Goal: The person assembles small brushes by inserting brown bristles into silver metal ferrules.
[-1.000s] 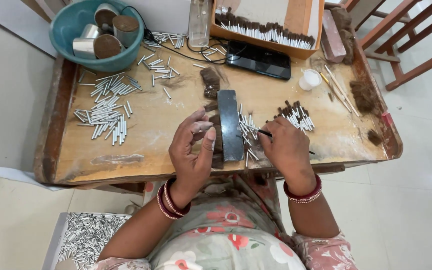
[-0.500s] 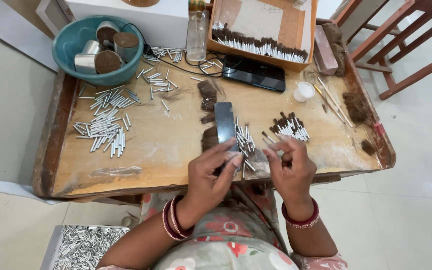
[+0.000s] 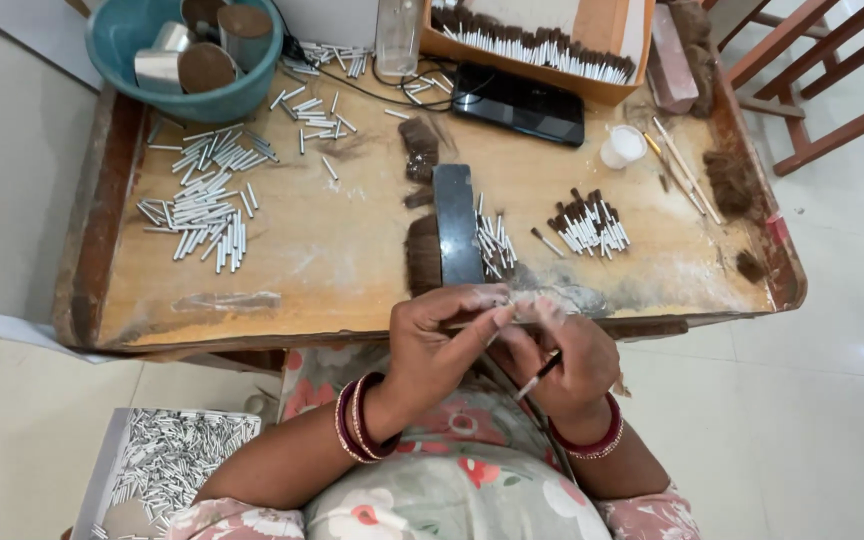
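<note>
My left hand [image 3: 439, 338] and my right hand [image 3: 564, 352] meet at the near edge of the wooden table [image 3: 332, 260], fingertips together and dusted white. A thin white stick with a dark tip [image 3: 535, 378] is pinched in my right hand. What my left fingers pinch is too small to tell. Just beyond my hands lies a dark flat bar [image 3: 455, 225] with a tuft of brown hair [image 3: 422, 252] beside it. Small white tubes [image 3: 495, 243] lie to the right of the bar. Further right is a pile of finished brown-tipped tubes [image 3: 588, 224].
A heap of white tubes [image 3: 202, 205] covers the table's left. A teal basin [image 3: 187, 50] with metal cans is at the far left corner. A cardboard box of brown-tipped tubes [image 3: 542, 45], a black phone [image 3: 518, 102], and a white cup [image 3: 622, 146] sit behind. A tray of tubes [image 3: 167, 465] stands at my lower left.
Both hands have drawn back from the bar toward the table's near edge. The right hand now holds the stick pointing down toward my lap.
</note>
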